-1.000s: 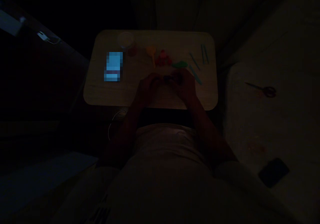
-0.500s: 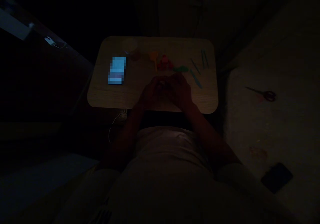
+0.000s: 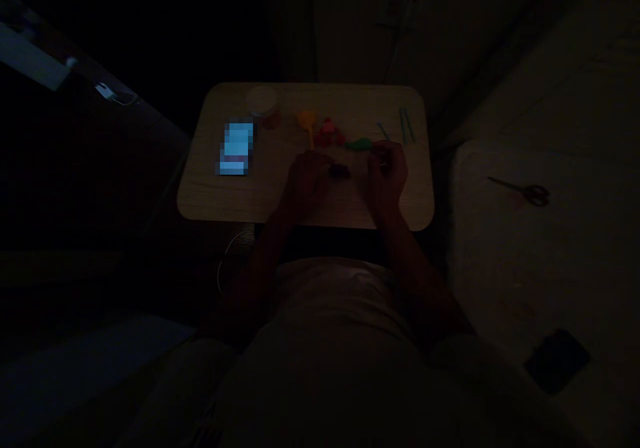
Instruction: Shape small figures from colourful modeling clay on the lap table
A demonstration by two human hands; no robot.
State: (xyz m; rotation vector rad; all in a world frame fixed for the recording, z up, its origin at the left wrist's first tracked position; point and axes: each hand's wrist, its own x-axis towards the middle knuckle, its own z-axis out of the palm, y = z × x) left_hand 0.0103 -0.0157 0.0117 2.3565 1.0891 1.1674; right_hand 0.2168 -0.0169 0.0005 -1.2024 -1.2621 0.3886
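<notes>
The scene is very dark. A small dark lump (image 3: pixel 339 171) is on or just above the table between my hands; its material cannot be made out. My left hand (image 3: pixel 307 180) has its fingers bent, with the tips at the lump's left end. Apart from the lump, my right hand (image 3: pixel 389 171) is curled over the spot where a blue plastic knife lay, and the knife is hidden. A green tool (image 3: pixel 360 144) lies just left of the right fingers. Beyond the lump sits a red shaped piece (image 3: pixel 329 132), beside an orange scoop-like tool (image 3: pixel 307 121).
On the light wooden table (image 3: pixel 220 201) lie a lit phone (image 3: pixel 237 149), a pale-lidded tub (image 3: pixel 263 101), a reddish piece (image 3: pixel 271 121) and thin blue-green sticks (image 3: pixel 407 125). Scissors (image 3: pixel 530 193) and a dark flat object (image 3: pixel 557 361) rest on a pale surface at the right.
My hands have come apart, baring the dark lump between them. My right hand has moved right, over the blue knife, which no longer shows. The view has shifted slightly.
</notes>
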